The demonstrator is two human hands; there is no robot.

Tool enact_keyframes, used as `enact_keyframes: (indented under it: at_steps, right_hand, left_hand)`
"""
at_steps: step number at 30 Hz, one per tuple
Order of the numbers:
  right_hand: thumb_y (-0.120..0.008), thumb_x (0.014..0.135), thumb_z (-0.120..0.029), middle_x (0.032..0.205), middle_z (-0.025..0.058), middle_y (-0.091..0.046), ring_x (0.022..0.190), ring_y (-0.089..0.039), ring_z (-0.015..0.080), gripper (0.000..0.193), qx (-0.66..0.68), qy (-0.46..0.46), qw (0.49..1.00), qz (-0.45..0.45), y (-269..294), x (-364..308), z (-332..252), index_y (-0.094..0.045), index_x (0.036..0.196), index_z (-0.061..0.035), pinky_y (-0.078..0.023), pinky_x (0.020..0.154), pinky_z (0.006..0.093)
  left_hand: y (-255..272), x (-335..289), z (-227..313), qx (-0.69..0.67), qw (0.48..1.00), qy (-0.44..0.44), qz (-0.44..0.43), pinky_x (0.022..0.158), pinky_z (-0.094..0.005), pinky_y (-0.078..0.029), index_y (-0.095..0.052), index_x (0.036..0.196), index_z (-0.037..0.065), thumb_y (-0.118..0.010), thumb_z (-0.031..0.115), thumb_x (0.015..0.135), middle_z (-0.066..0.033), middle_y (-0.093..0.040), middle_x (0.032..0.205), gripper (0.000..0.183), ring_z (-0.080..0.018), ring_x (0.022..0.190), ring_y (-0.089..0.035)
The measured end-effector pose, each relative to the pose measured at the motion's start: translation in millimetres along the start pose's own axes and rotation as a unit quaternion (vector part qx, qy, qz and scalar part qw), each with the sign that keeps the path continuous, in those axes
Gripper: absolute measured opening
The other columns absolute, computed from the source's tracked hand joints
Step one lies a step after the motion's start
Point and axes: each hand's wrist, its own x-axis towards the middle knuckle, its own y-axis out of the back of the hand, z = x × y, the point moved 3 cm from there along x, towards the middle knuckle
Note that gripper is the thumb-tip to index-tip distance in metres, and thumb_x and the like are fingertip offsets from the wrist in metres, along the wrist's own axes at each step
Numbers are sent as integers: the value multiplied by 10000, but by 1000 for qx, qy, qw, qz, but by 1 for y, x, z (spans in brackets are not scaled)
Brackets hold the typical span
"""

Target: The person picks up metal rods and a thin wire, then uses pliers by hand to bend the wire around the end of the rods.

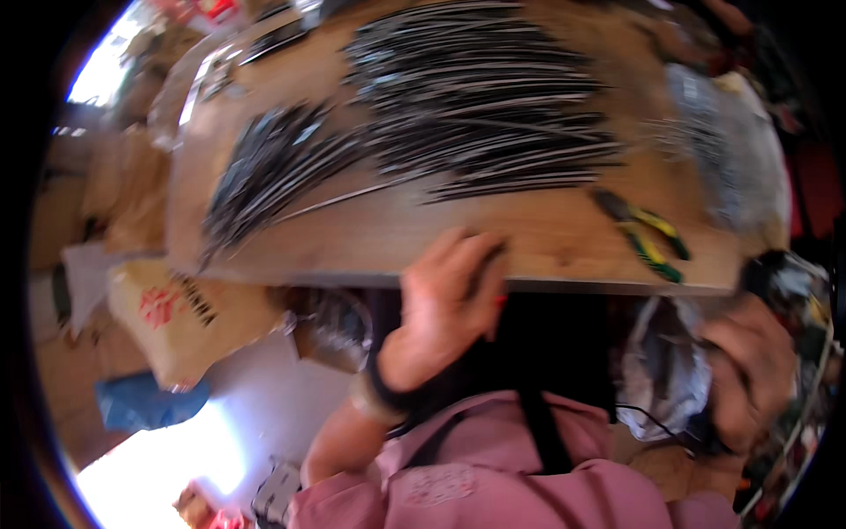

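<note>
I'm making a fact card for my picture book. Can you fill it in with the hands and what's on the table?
Left hand: by the front edge of the table, blurred; grip unclear
Right hand: blurred, beside a shiny bag; grip unclear
Big pile: dark, thin strips
Small pile: similar strips, slanted, left of it
Pliers: yellow-green handles spread, right of left hand

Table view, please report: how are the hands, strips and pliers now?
Left hand at front edge of table, grip unclear. Right hand blurred, beside plastic bag. Dark strips piled on table. Pliers lie between strips and right hand.
</note>
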Motion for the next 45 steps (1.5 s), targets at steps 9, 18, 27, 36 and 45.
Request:
enact_keyframes:
  at_steps: [9, 18, 27, 36, 45]
  right_hand:
    - [-688, 728, -62, 686, 84, -578, 567, -566, 259, 183, -4, 23, 997, -76, -25, 13, -9, -669, 904, -19, -415, 501, 338]
    - [-669, 657, -89, 708, 21, -501, 517, -468, 147, 321, -124, 158, 977, -67, -44, 8, -38, -656, 966, 0, -351, 444, 281]
    - [-652, 692, -116, 703, 33, -491, 513, -445, 135, 260, -177, 197, 962, -71, -53, 14, -51, -658, 914, 20, -310, 426, 263]
    - [-645, 714, -74, 689, 53, -491, 516, -438, 154, 221, -189, 192, 960, -76, -60, 13, -53, -656, 884, 67, -302, 433, 285]
    - [-639, 727, -23, 660, 62, -487, 518, -438, 160, 160, -214, 203, 950, -106, -68, 19, -63, -662, 829, 98, -305, 433, 282]
  left_hand:
    - [-7, -25, 50, -515, 748, 402, -121, 508, -179, -368, -683, 1039, -18, -651, -18, 883, 3, -616, 831, 160, -54, 616, -526]
    - [-11, -45, 55, -655, 627, 415, -76, 449, -232, -390, -680, 1038, -24, -659, 17, 894, -67, -603, 803, 151, -127, 588, -555]
    - [-8, -51, 51, -677, 578, 452, -62, 451, -236, -376, -667, 1051, -12, -642, 32, 903, -81, -611, 768, 157, -137, 567, -536]
    - [-11, -51, 47, -689, 526, 493, -78, 448, -246, -358, -648, 1067, -5, -637, 62, 908, -76, -593, 765, 173, -150, 572, -526]
    - [-11, -55, 41, -715, 473, 508, -85, 457, -251, -366, -626, 1065, 3, -641, 69, 900, -75, -587, 791, 179, -160, 598, -546]
